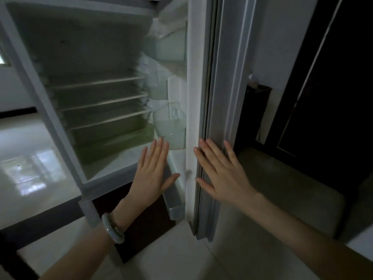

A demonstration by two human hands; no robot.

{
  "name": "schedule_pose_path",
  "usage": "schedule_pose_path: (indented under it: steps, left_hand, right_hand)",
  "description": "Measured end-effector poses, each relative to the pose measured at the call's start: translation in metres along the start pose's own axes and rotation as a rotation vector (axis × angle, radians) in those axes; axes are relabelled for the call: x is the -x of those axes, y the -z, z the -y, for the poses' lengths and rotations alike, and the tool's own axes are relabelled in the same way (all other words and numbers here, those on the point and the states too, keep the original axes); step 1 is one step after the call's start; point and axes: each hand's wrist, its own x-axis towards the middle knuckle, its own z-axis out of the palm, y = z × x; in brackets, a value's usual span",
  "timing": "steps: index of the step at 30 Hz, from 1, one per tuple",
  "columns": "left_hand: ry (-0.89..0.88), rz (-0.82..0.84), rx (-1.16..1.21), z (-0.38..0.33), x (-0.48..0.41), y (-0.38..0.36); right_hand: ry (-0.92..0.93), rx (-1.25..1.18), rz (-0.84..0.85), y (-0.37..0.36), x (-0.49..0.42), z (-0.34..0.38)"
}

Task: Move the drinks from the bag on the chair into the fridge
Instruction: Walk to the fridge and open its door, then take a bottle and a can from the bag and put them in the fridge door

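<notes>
A: Item one, the fridge (84, 57). Where is it sitting?

B: It is filling the frame from nine o'clock up to twelve o'clock, with its cabinet standing open. Three pale shelves (105, 100) are running across the inside, and a greenish drawer (113, 138) is lying below them. All of it is showing bare.

A: Item two, the door?

B: The fridge door (193, 98) is standing edge-on at the centre, running from twelve o'clock down toward six o'clock. Clear door bins (173, 122) are hanging on its inner face. Whether anything is sitting in them is too blurred to tell.

A: Item three, the left hand?

B: The left hand (155, 170) is hovering just below centre, at the inner side of the door, palm forward. Its fingers (159, 148) are lying straight and spread, released, gripping nothing. A pale bangle (112, 228) is circling the wrist at seven o'clock.

A: Item four, the right hand?

B: The right hand (220, 170) is pressing flat against the door's outer edge, just right of centre. Its fingers (210, 152) are splayed, released, and holding nothing.

A: The drinks and the bag?

B: Neither is showing in this view, nor is the chair.

A: Surroundings?

B: A glossy tiled floor (30, 168) is shining at nine o'clock. Dark furniture (333, 98) is standing at three o'clock.
</notes>
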Motion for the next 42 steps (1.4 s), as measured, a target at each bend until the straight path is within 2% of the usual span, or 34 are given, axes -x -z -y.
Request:
schedule_pose_path:
  steps: [6, 13, 19, 22, 28, 42]
  left_hand:
    - [-0.022, -0.046, 0.073, 0.017, -0.060, -0.025]
    - [-0.224, -0.003, 0.166, 0.008, -0.115, -0.075]
    - [-0.392, -0.042, 0.148, -0.003, -0.159, -0.101]
    - [-0.379, -0.021, 0.147, -0.012, -0.182, -0.114]
    - [-0.370, -0.025, 0.144, -0.038, -0.218, -0.146]
    - [-0.308, 0.014, -0.019, -0.076, -0.273, -0.194]
  right_hand:
    - [-0.282, 0.100, -0.019, -0.003, 0.010, -0.013]
    - [-0.239, -0.036, -0.121, -0.017, -0.033, -0.017]
    - [-0.430, -0.058, 0.056, -0.057, -0.047, -0.048]
    - [-0.482, -0.026, 0.153, -0.073, -0.043, -0.076]
    - [-0.558, -0.051, 0.124, -0.099, -0.045, -0.128]
    - [-0.470, -0.161, 0.137, -0.149, -0.040, -0.227]
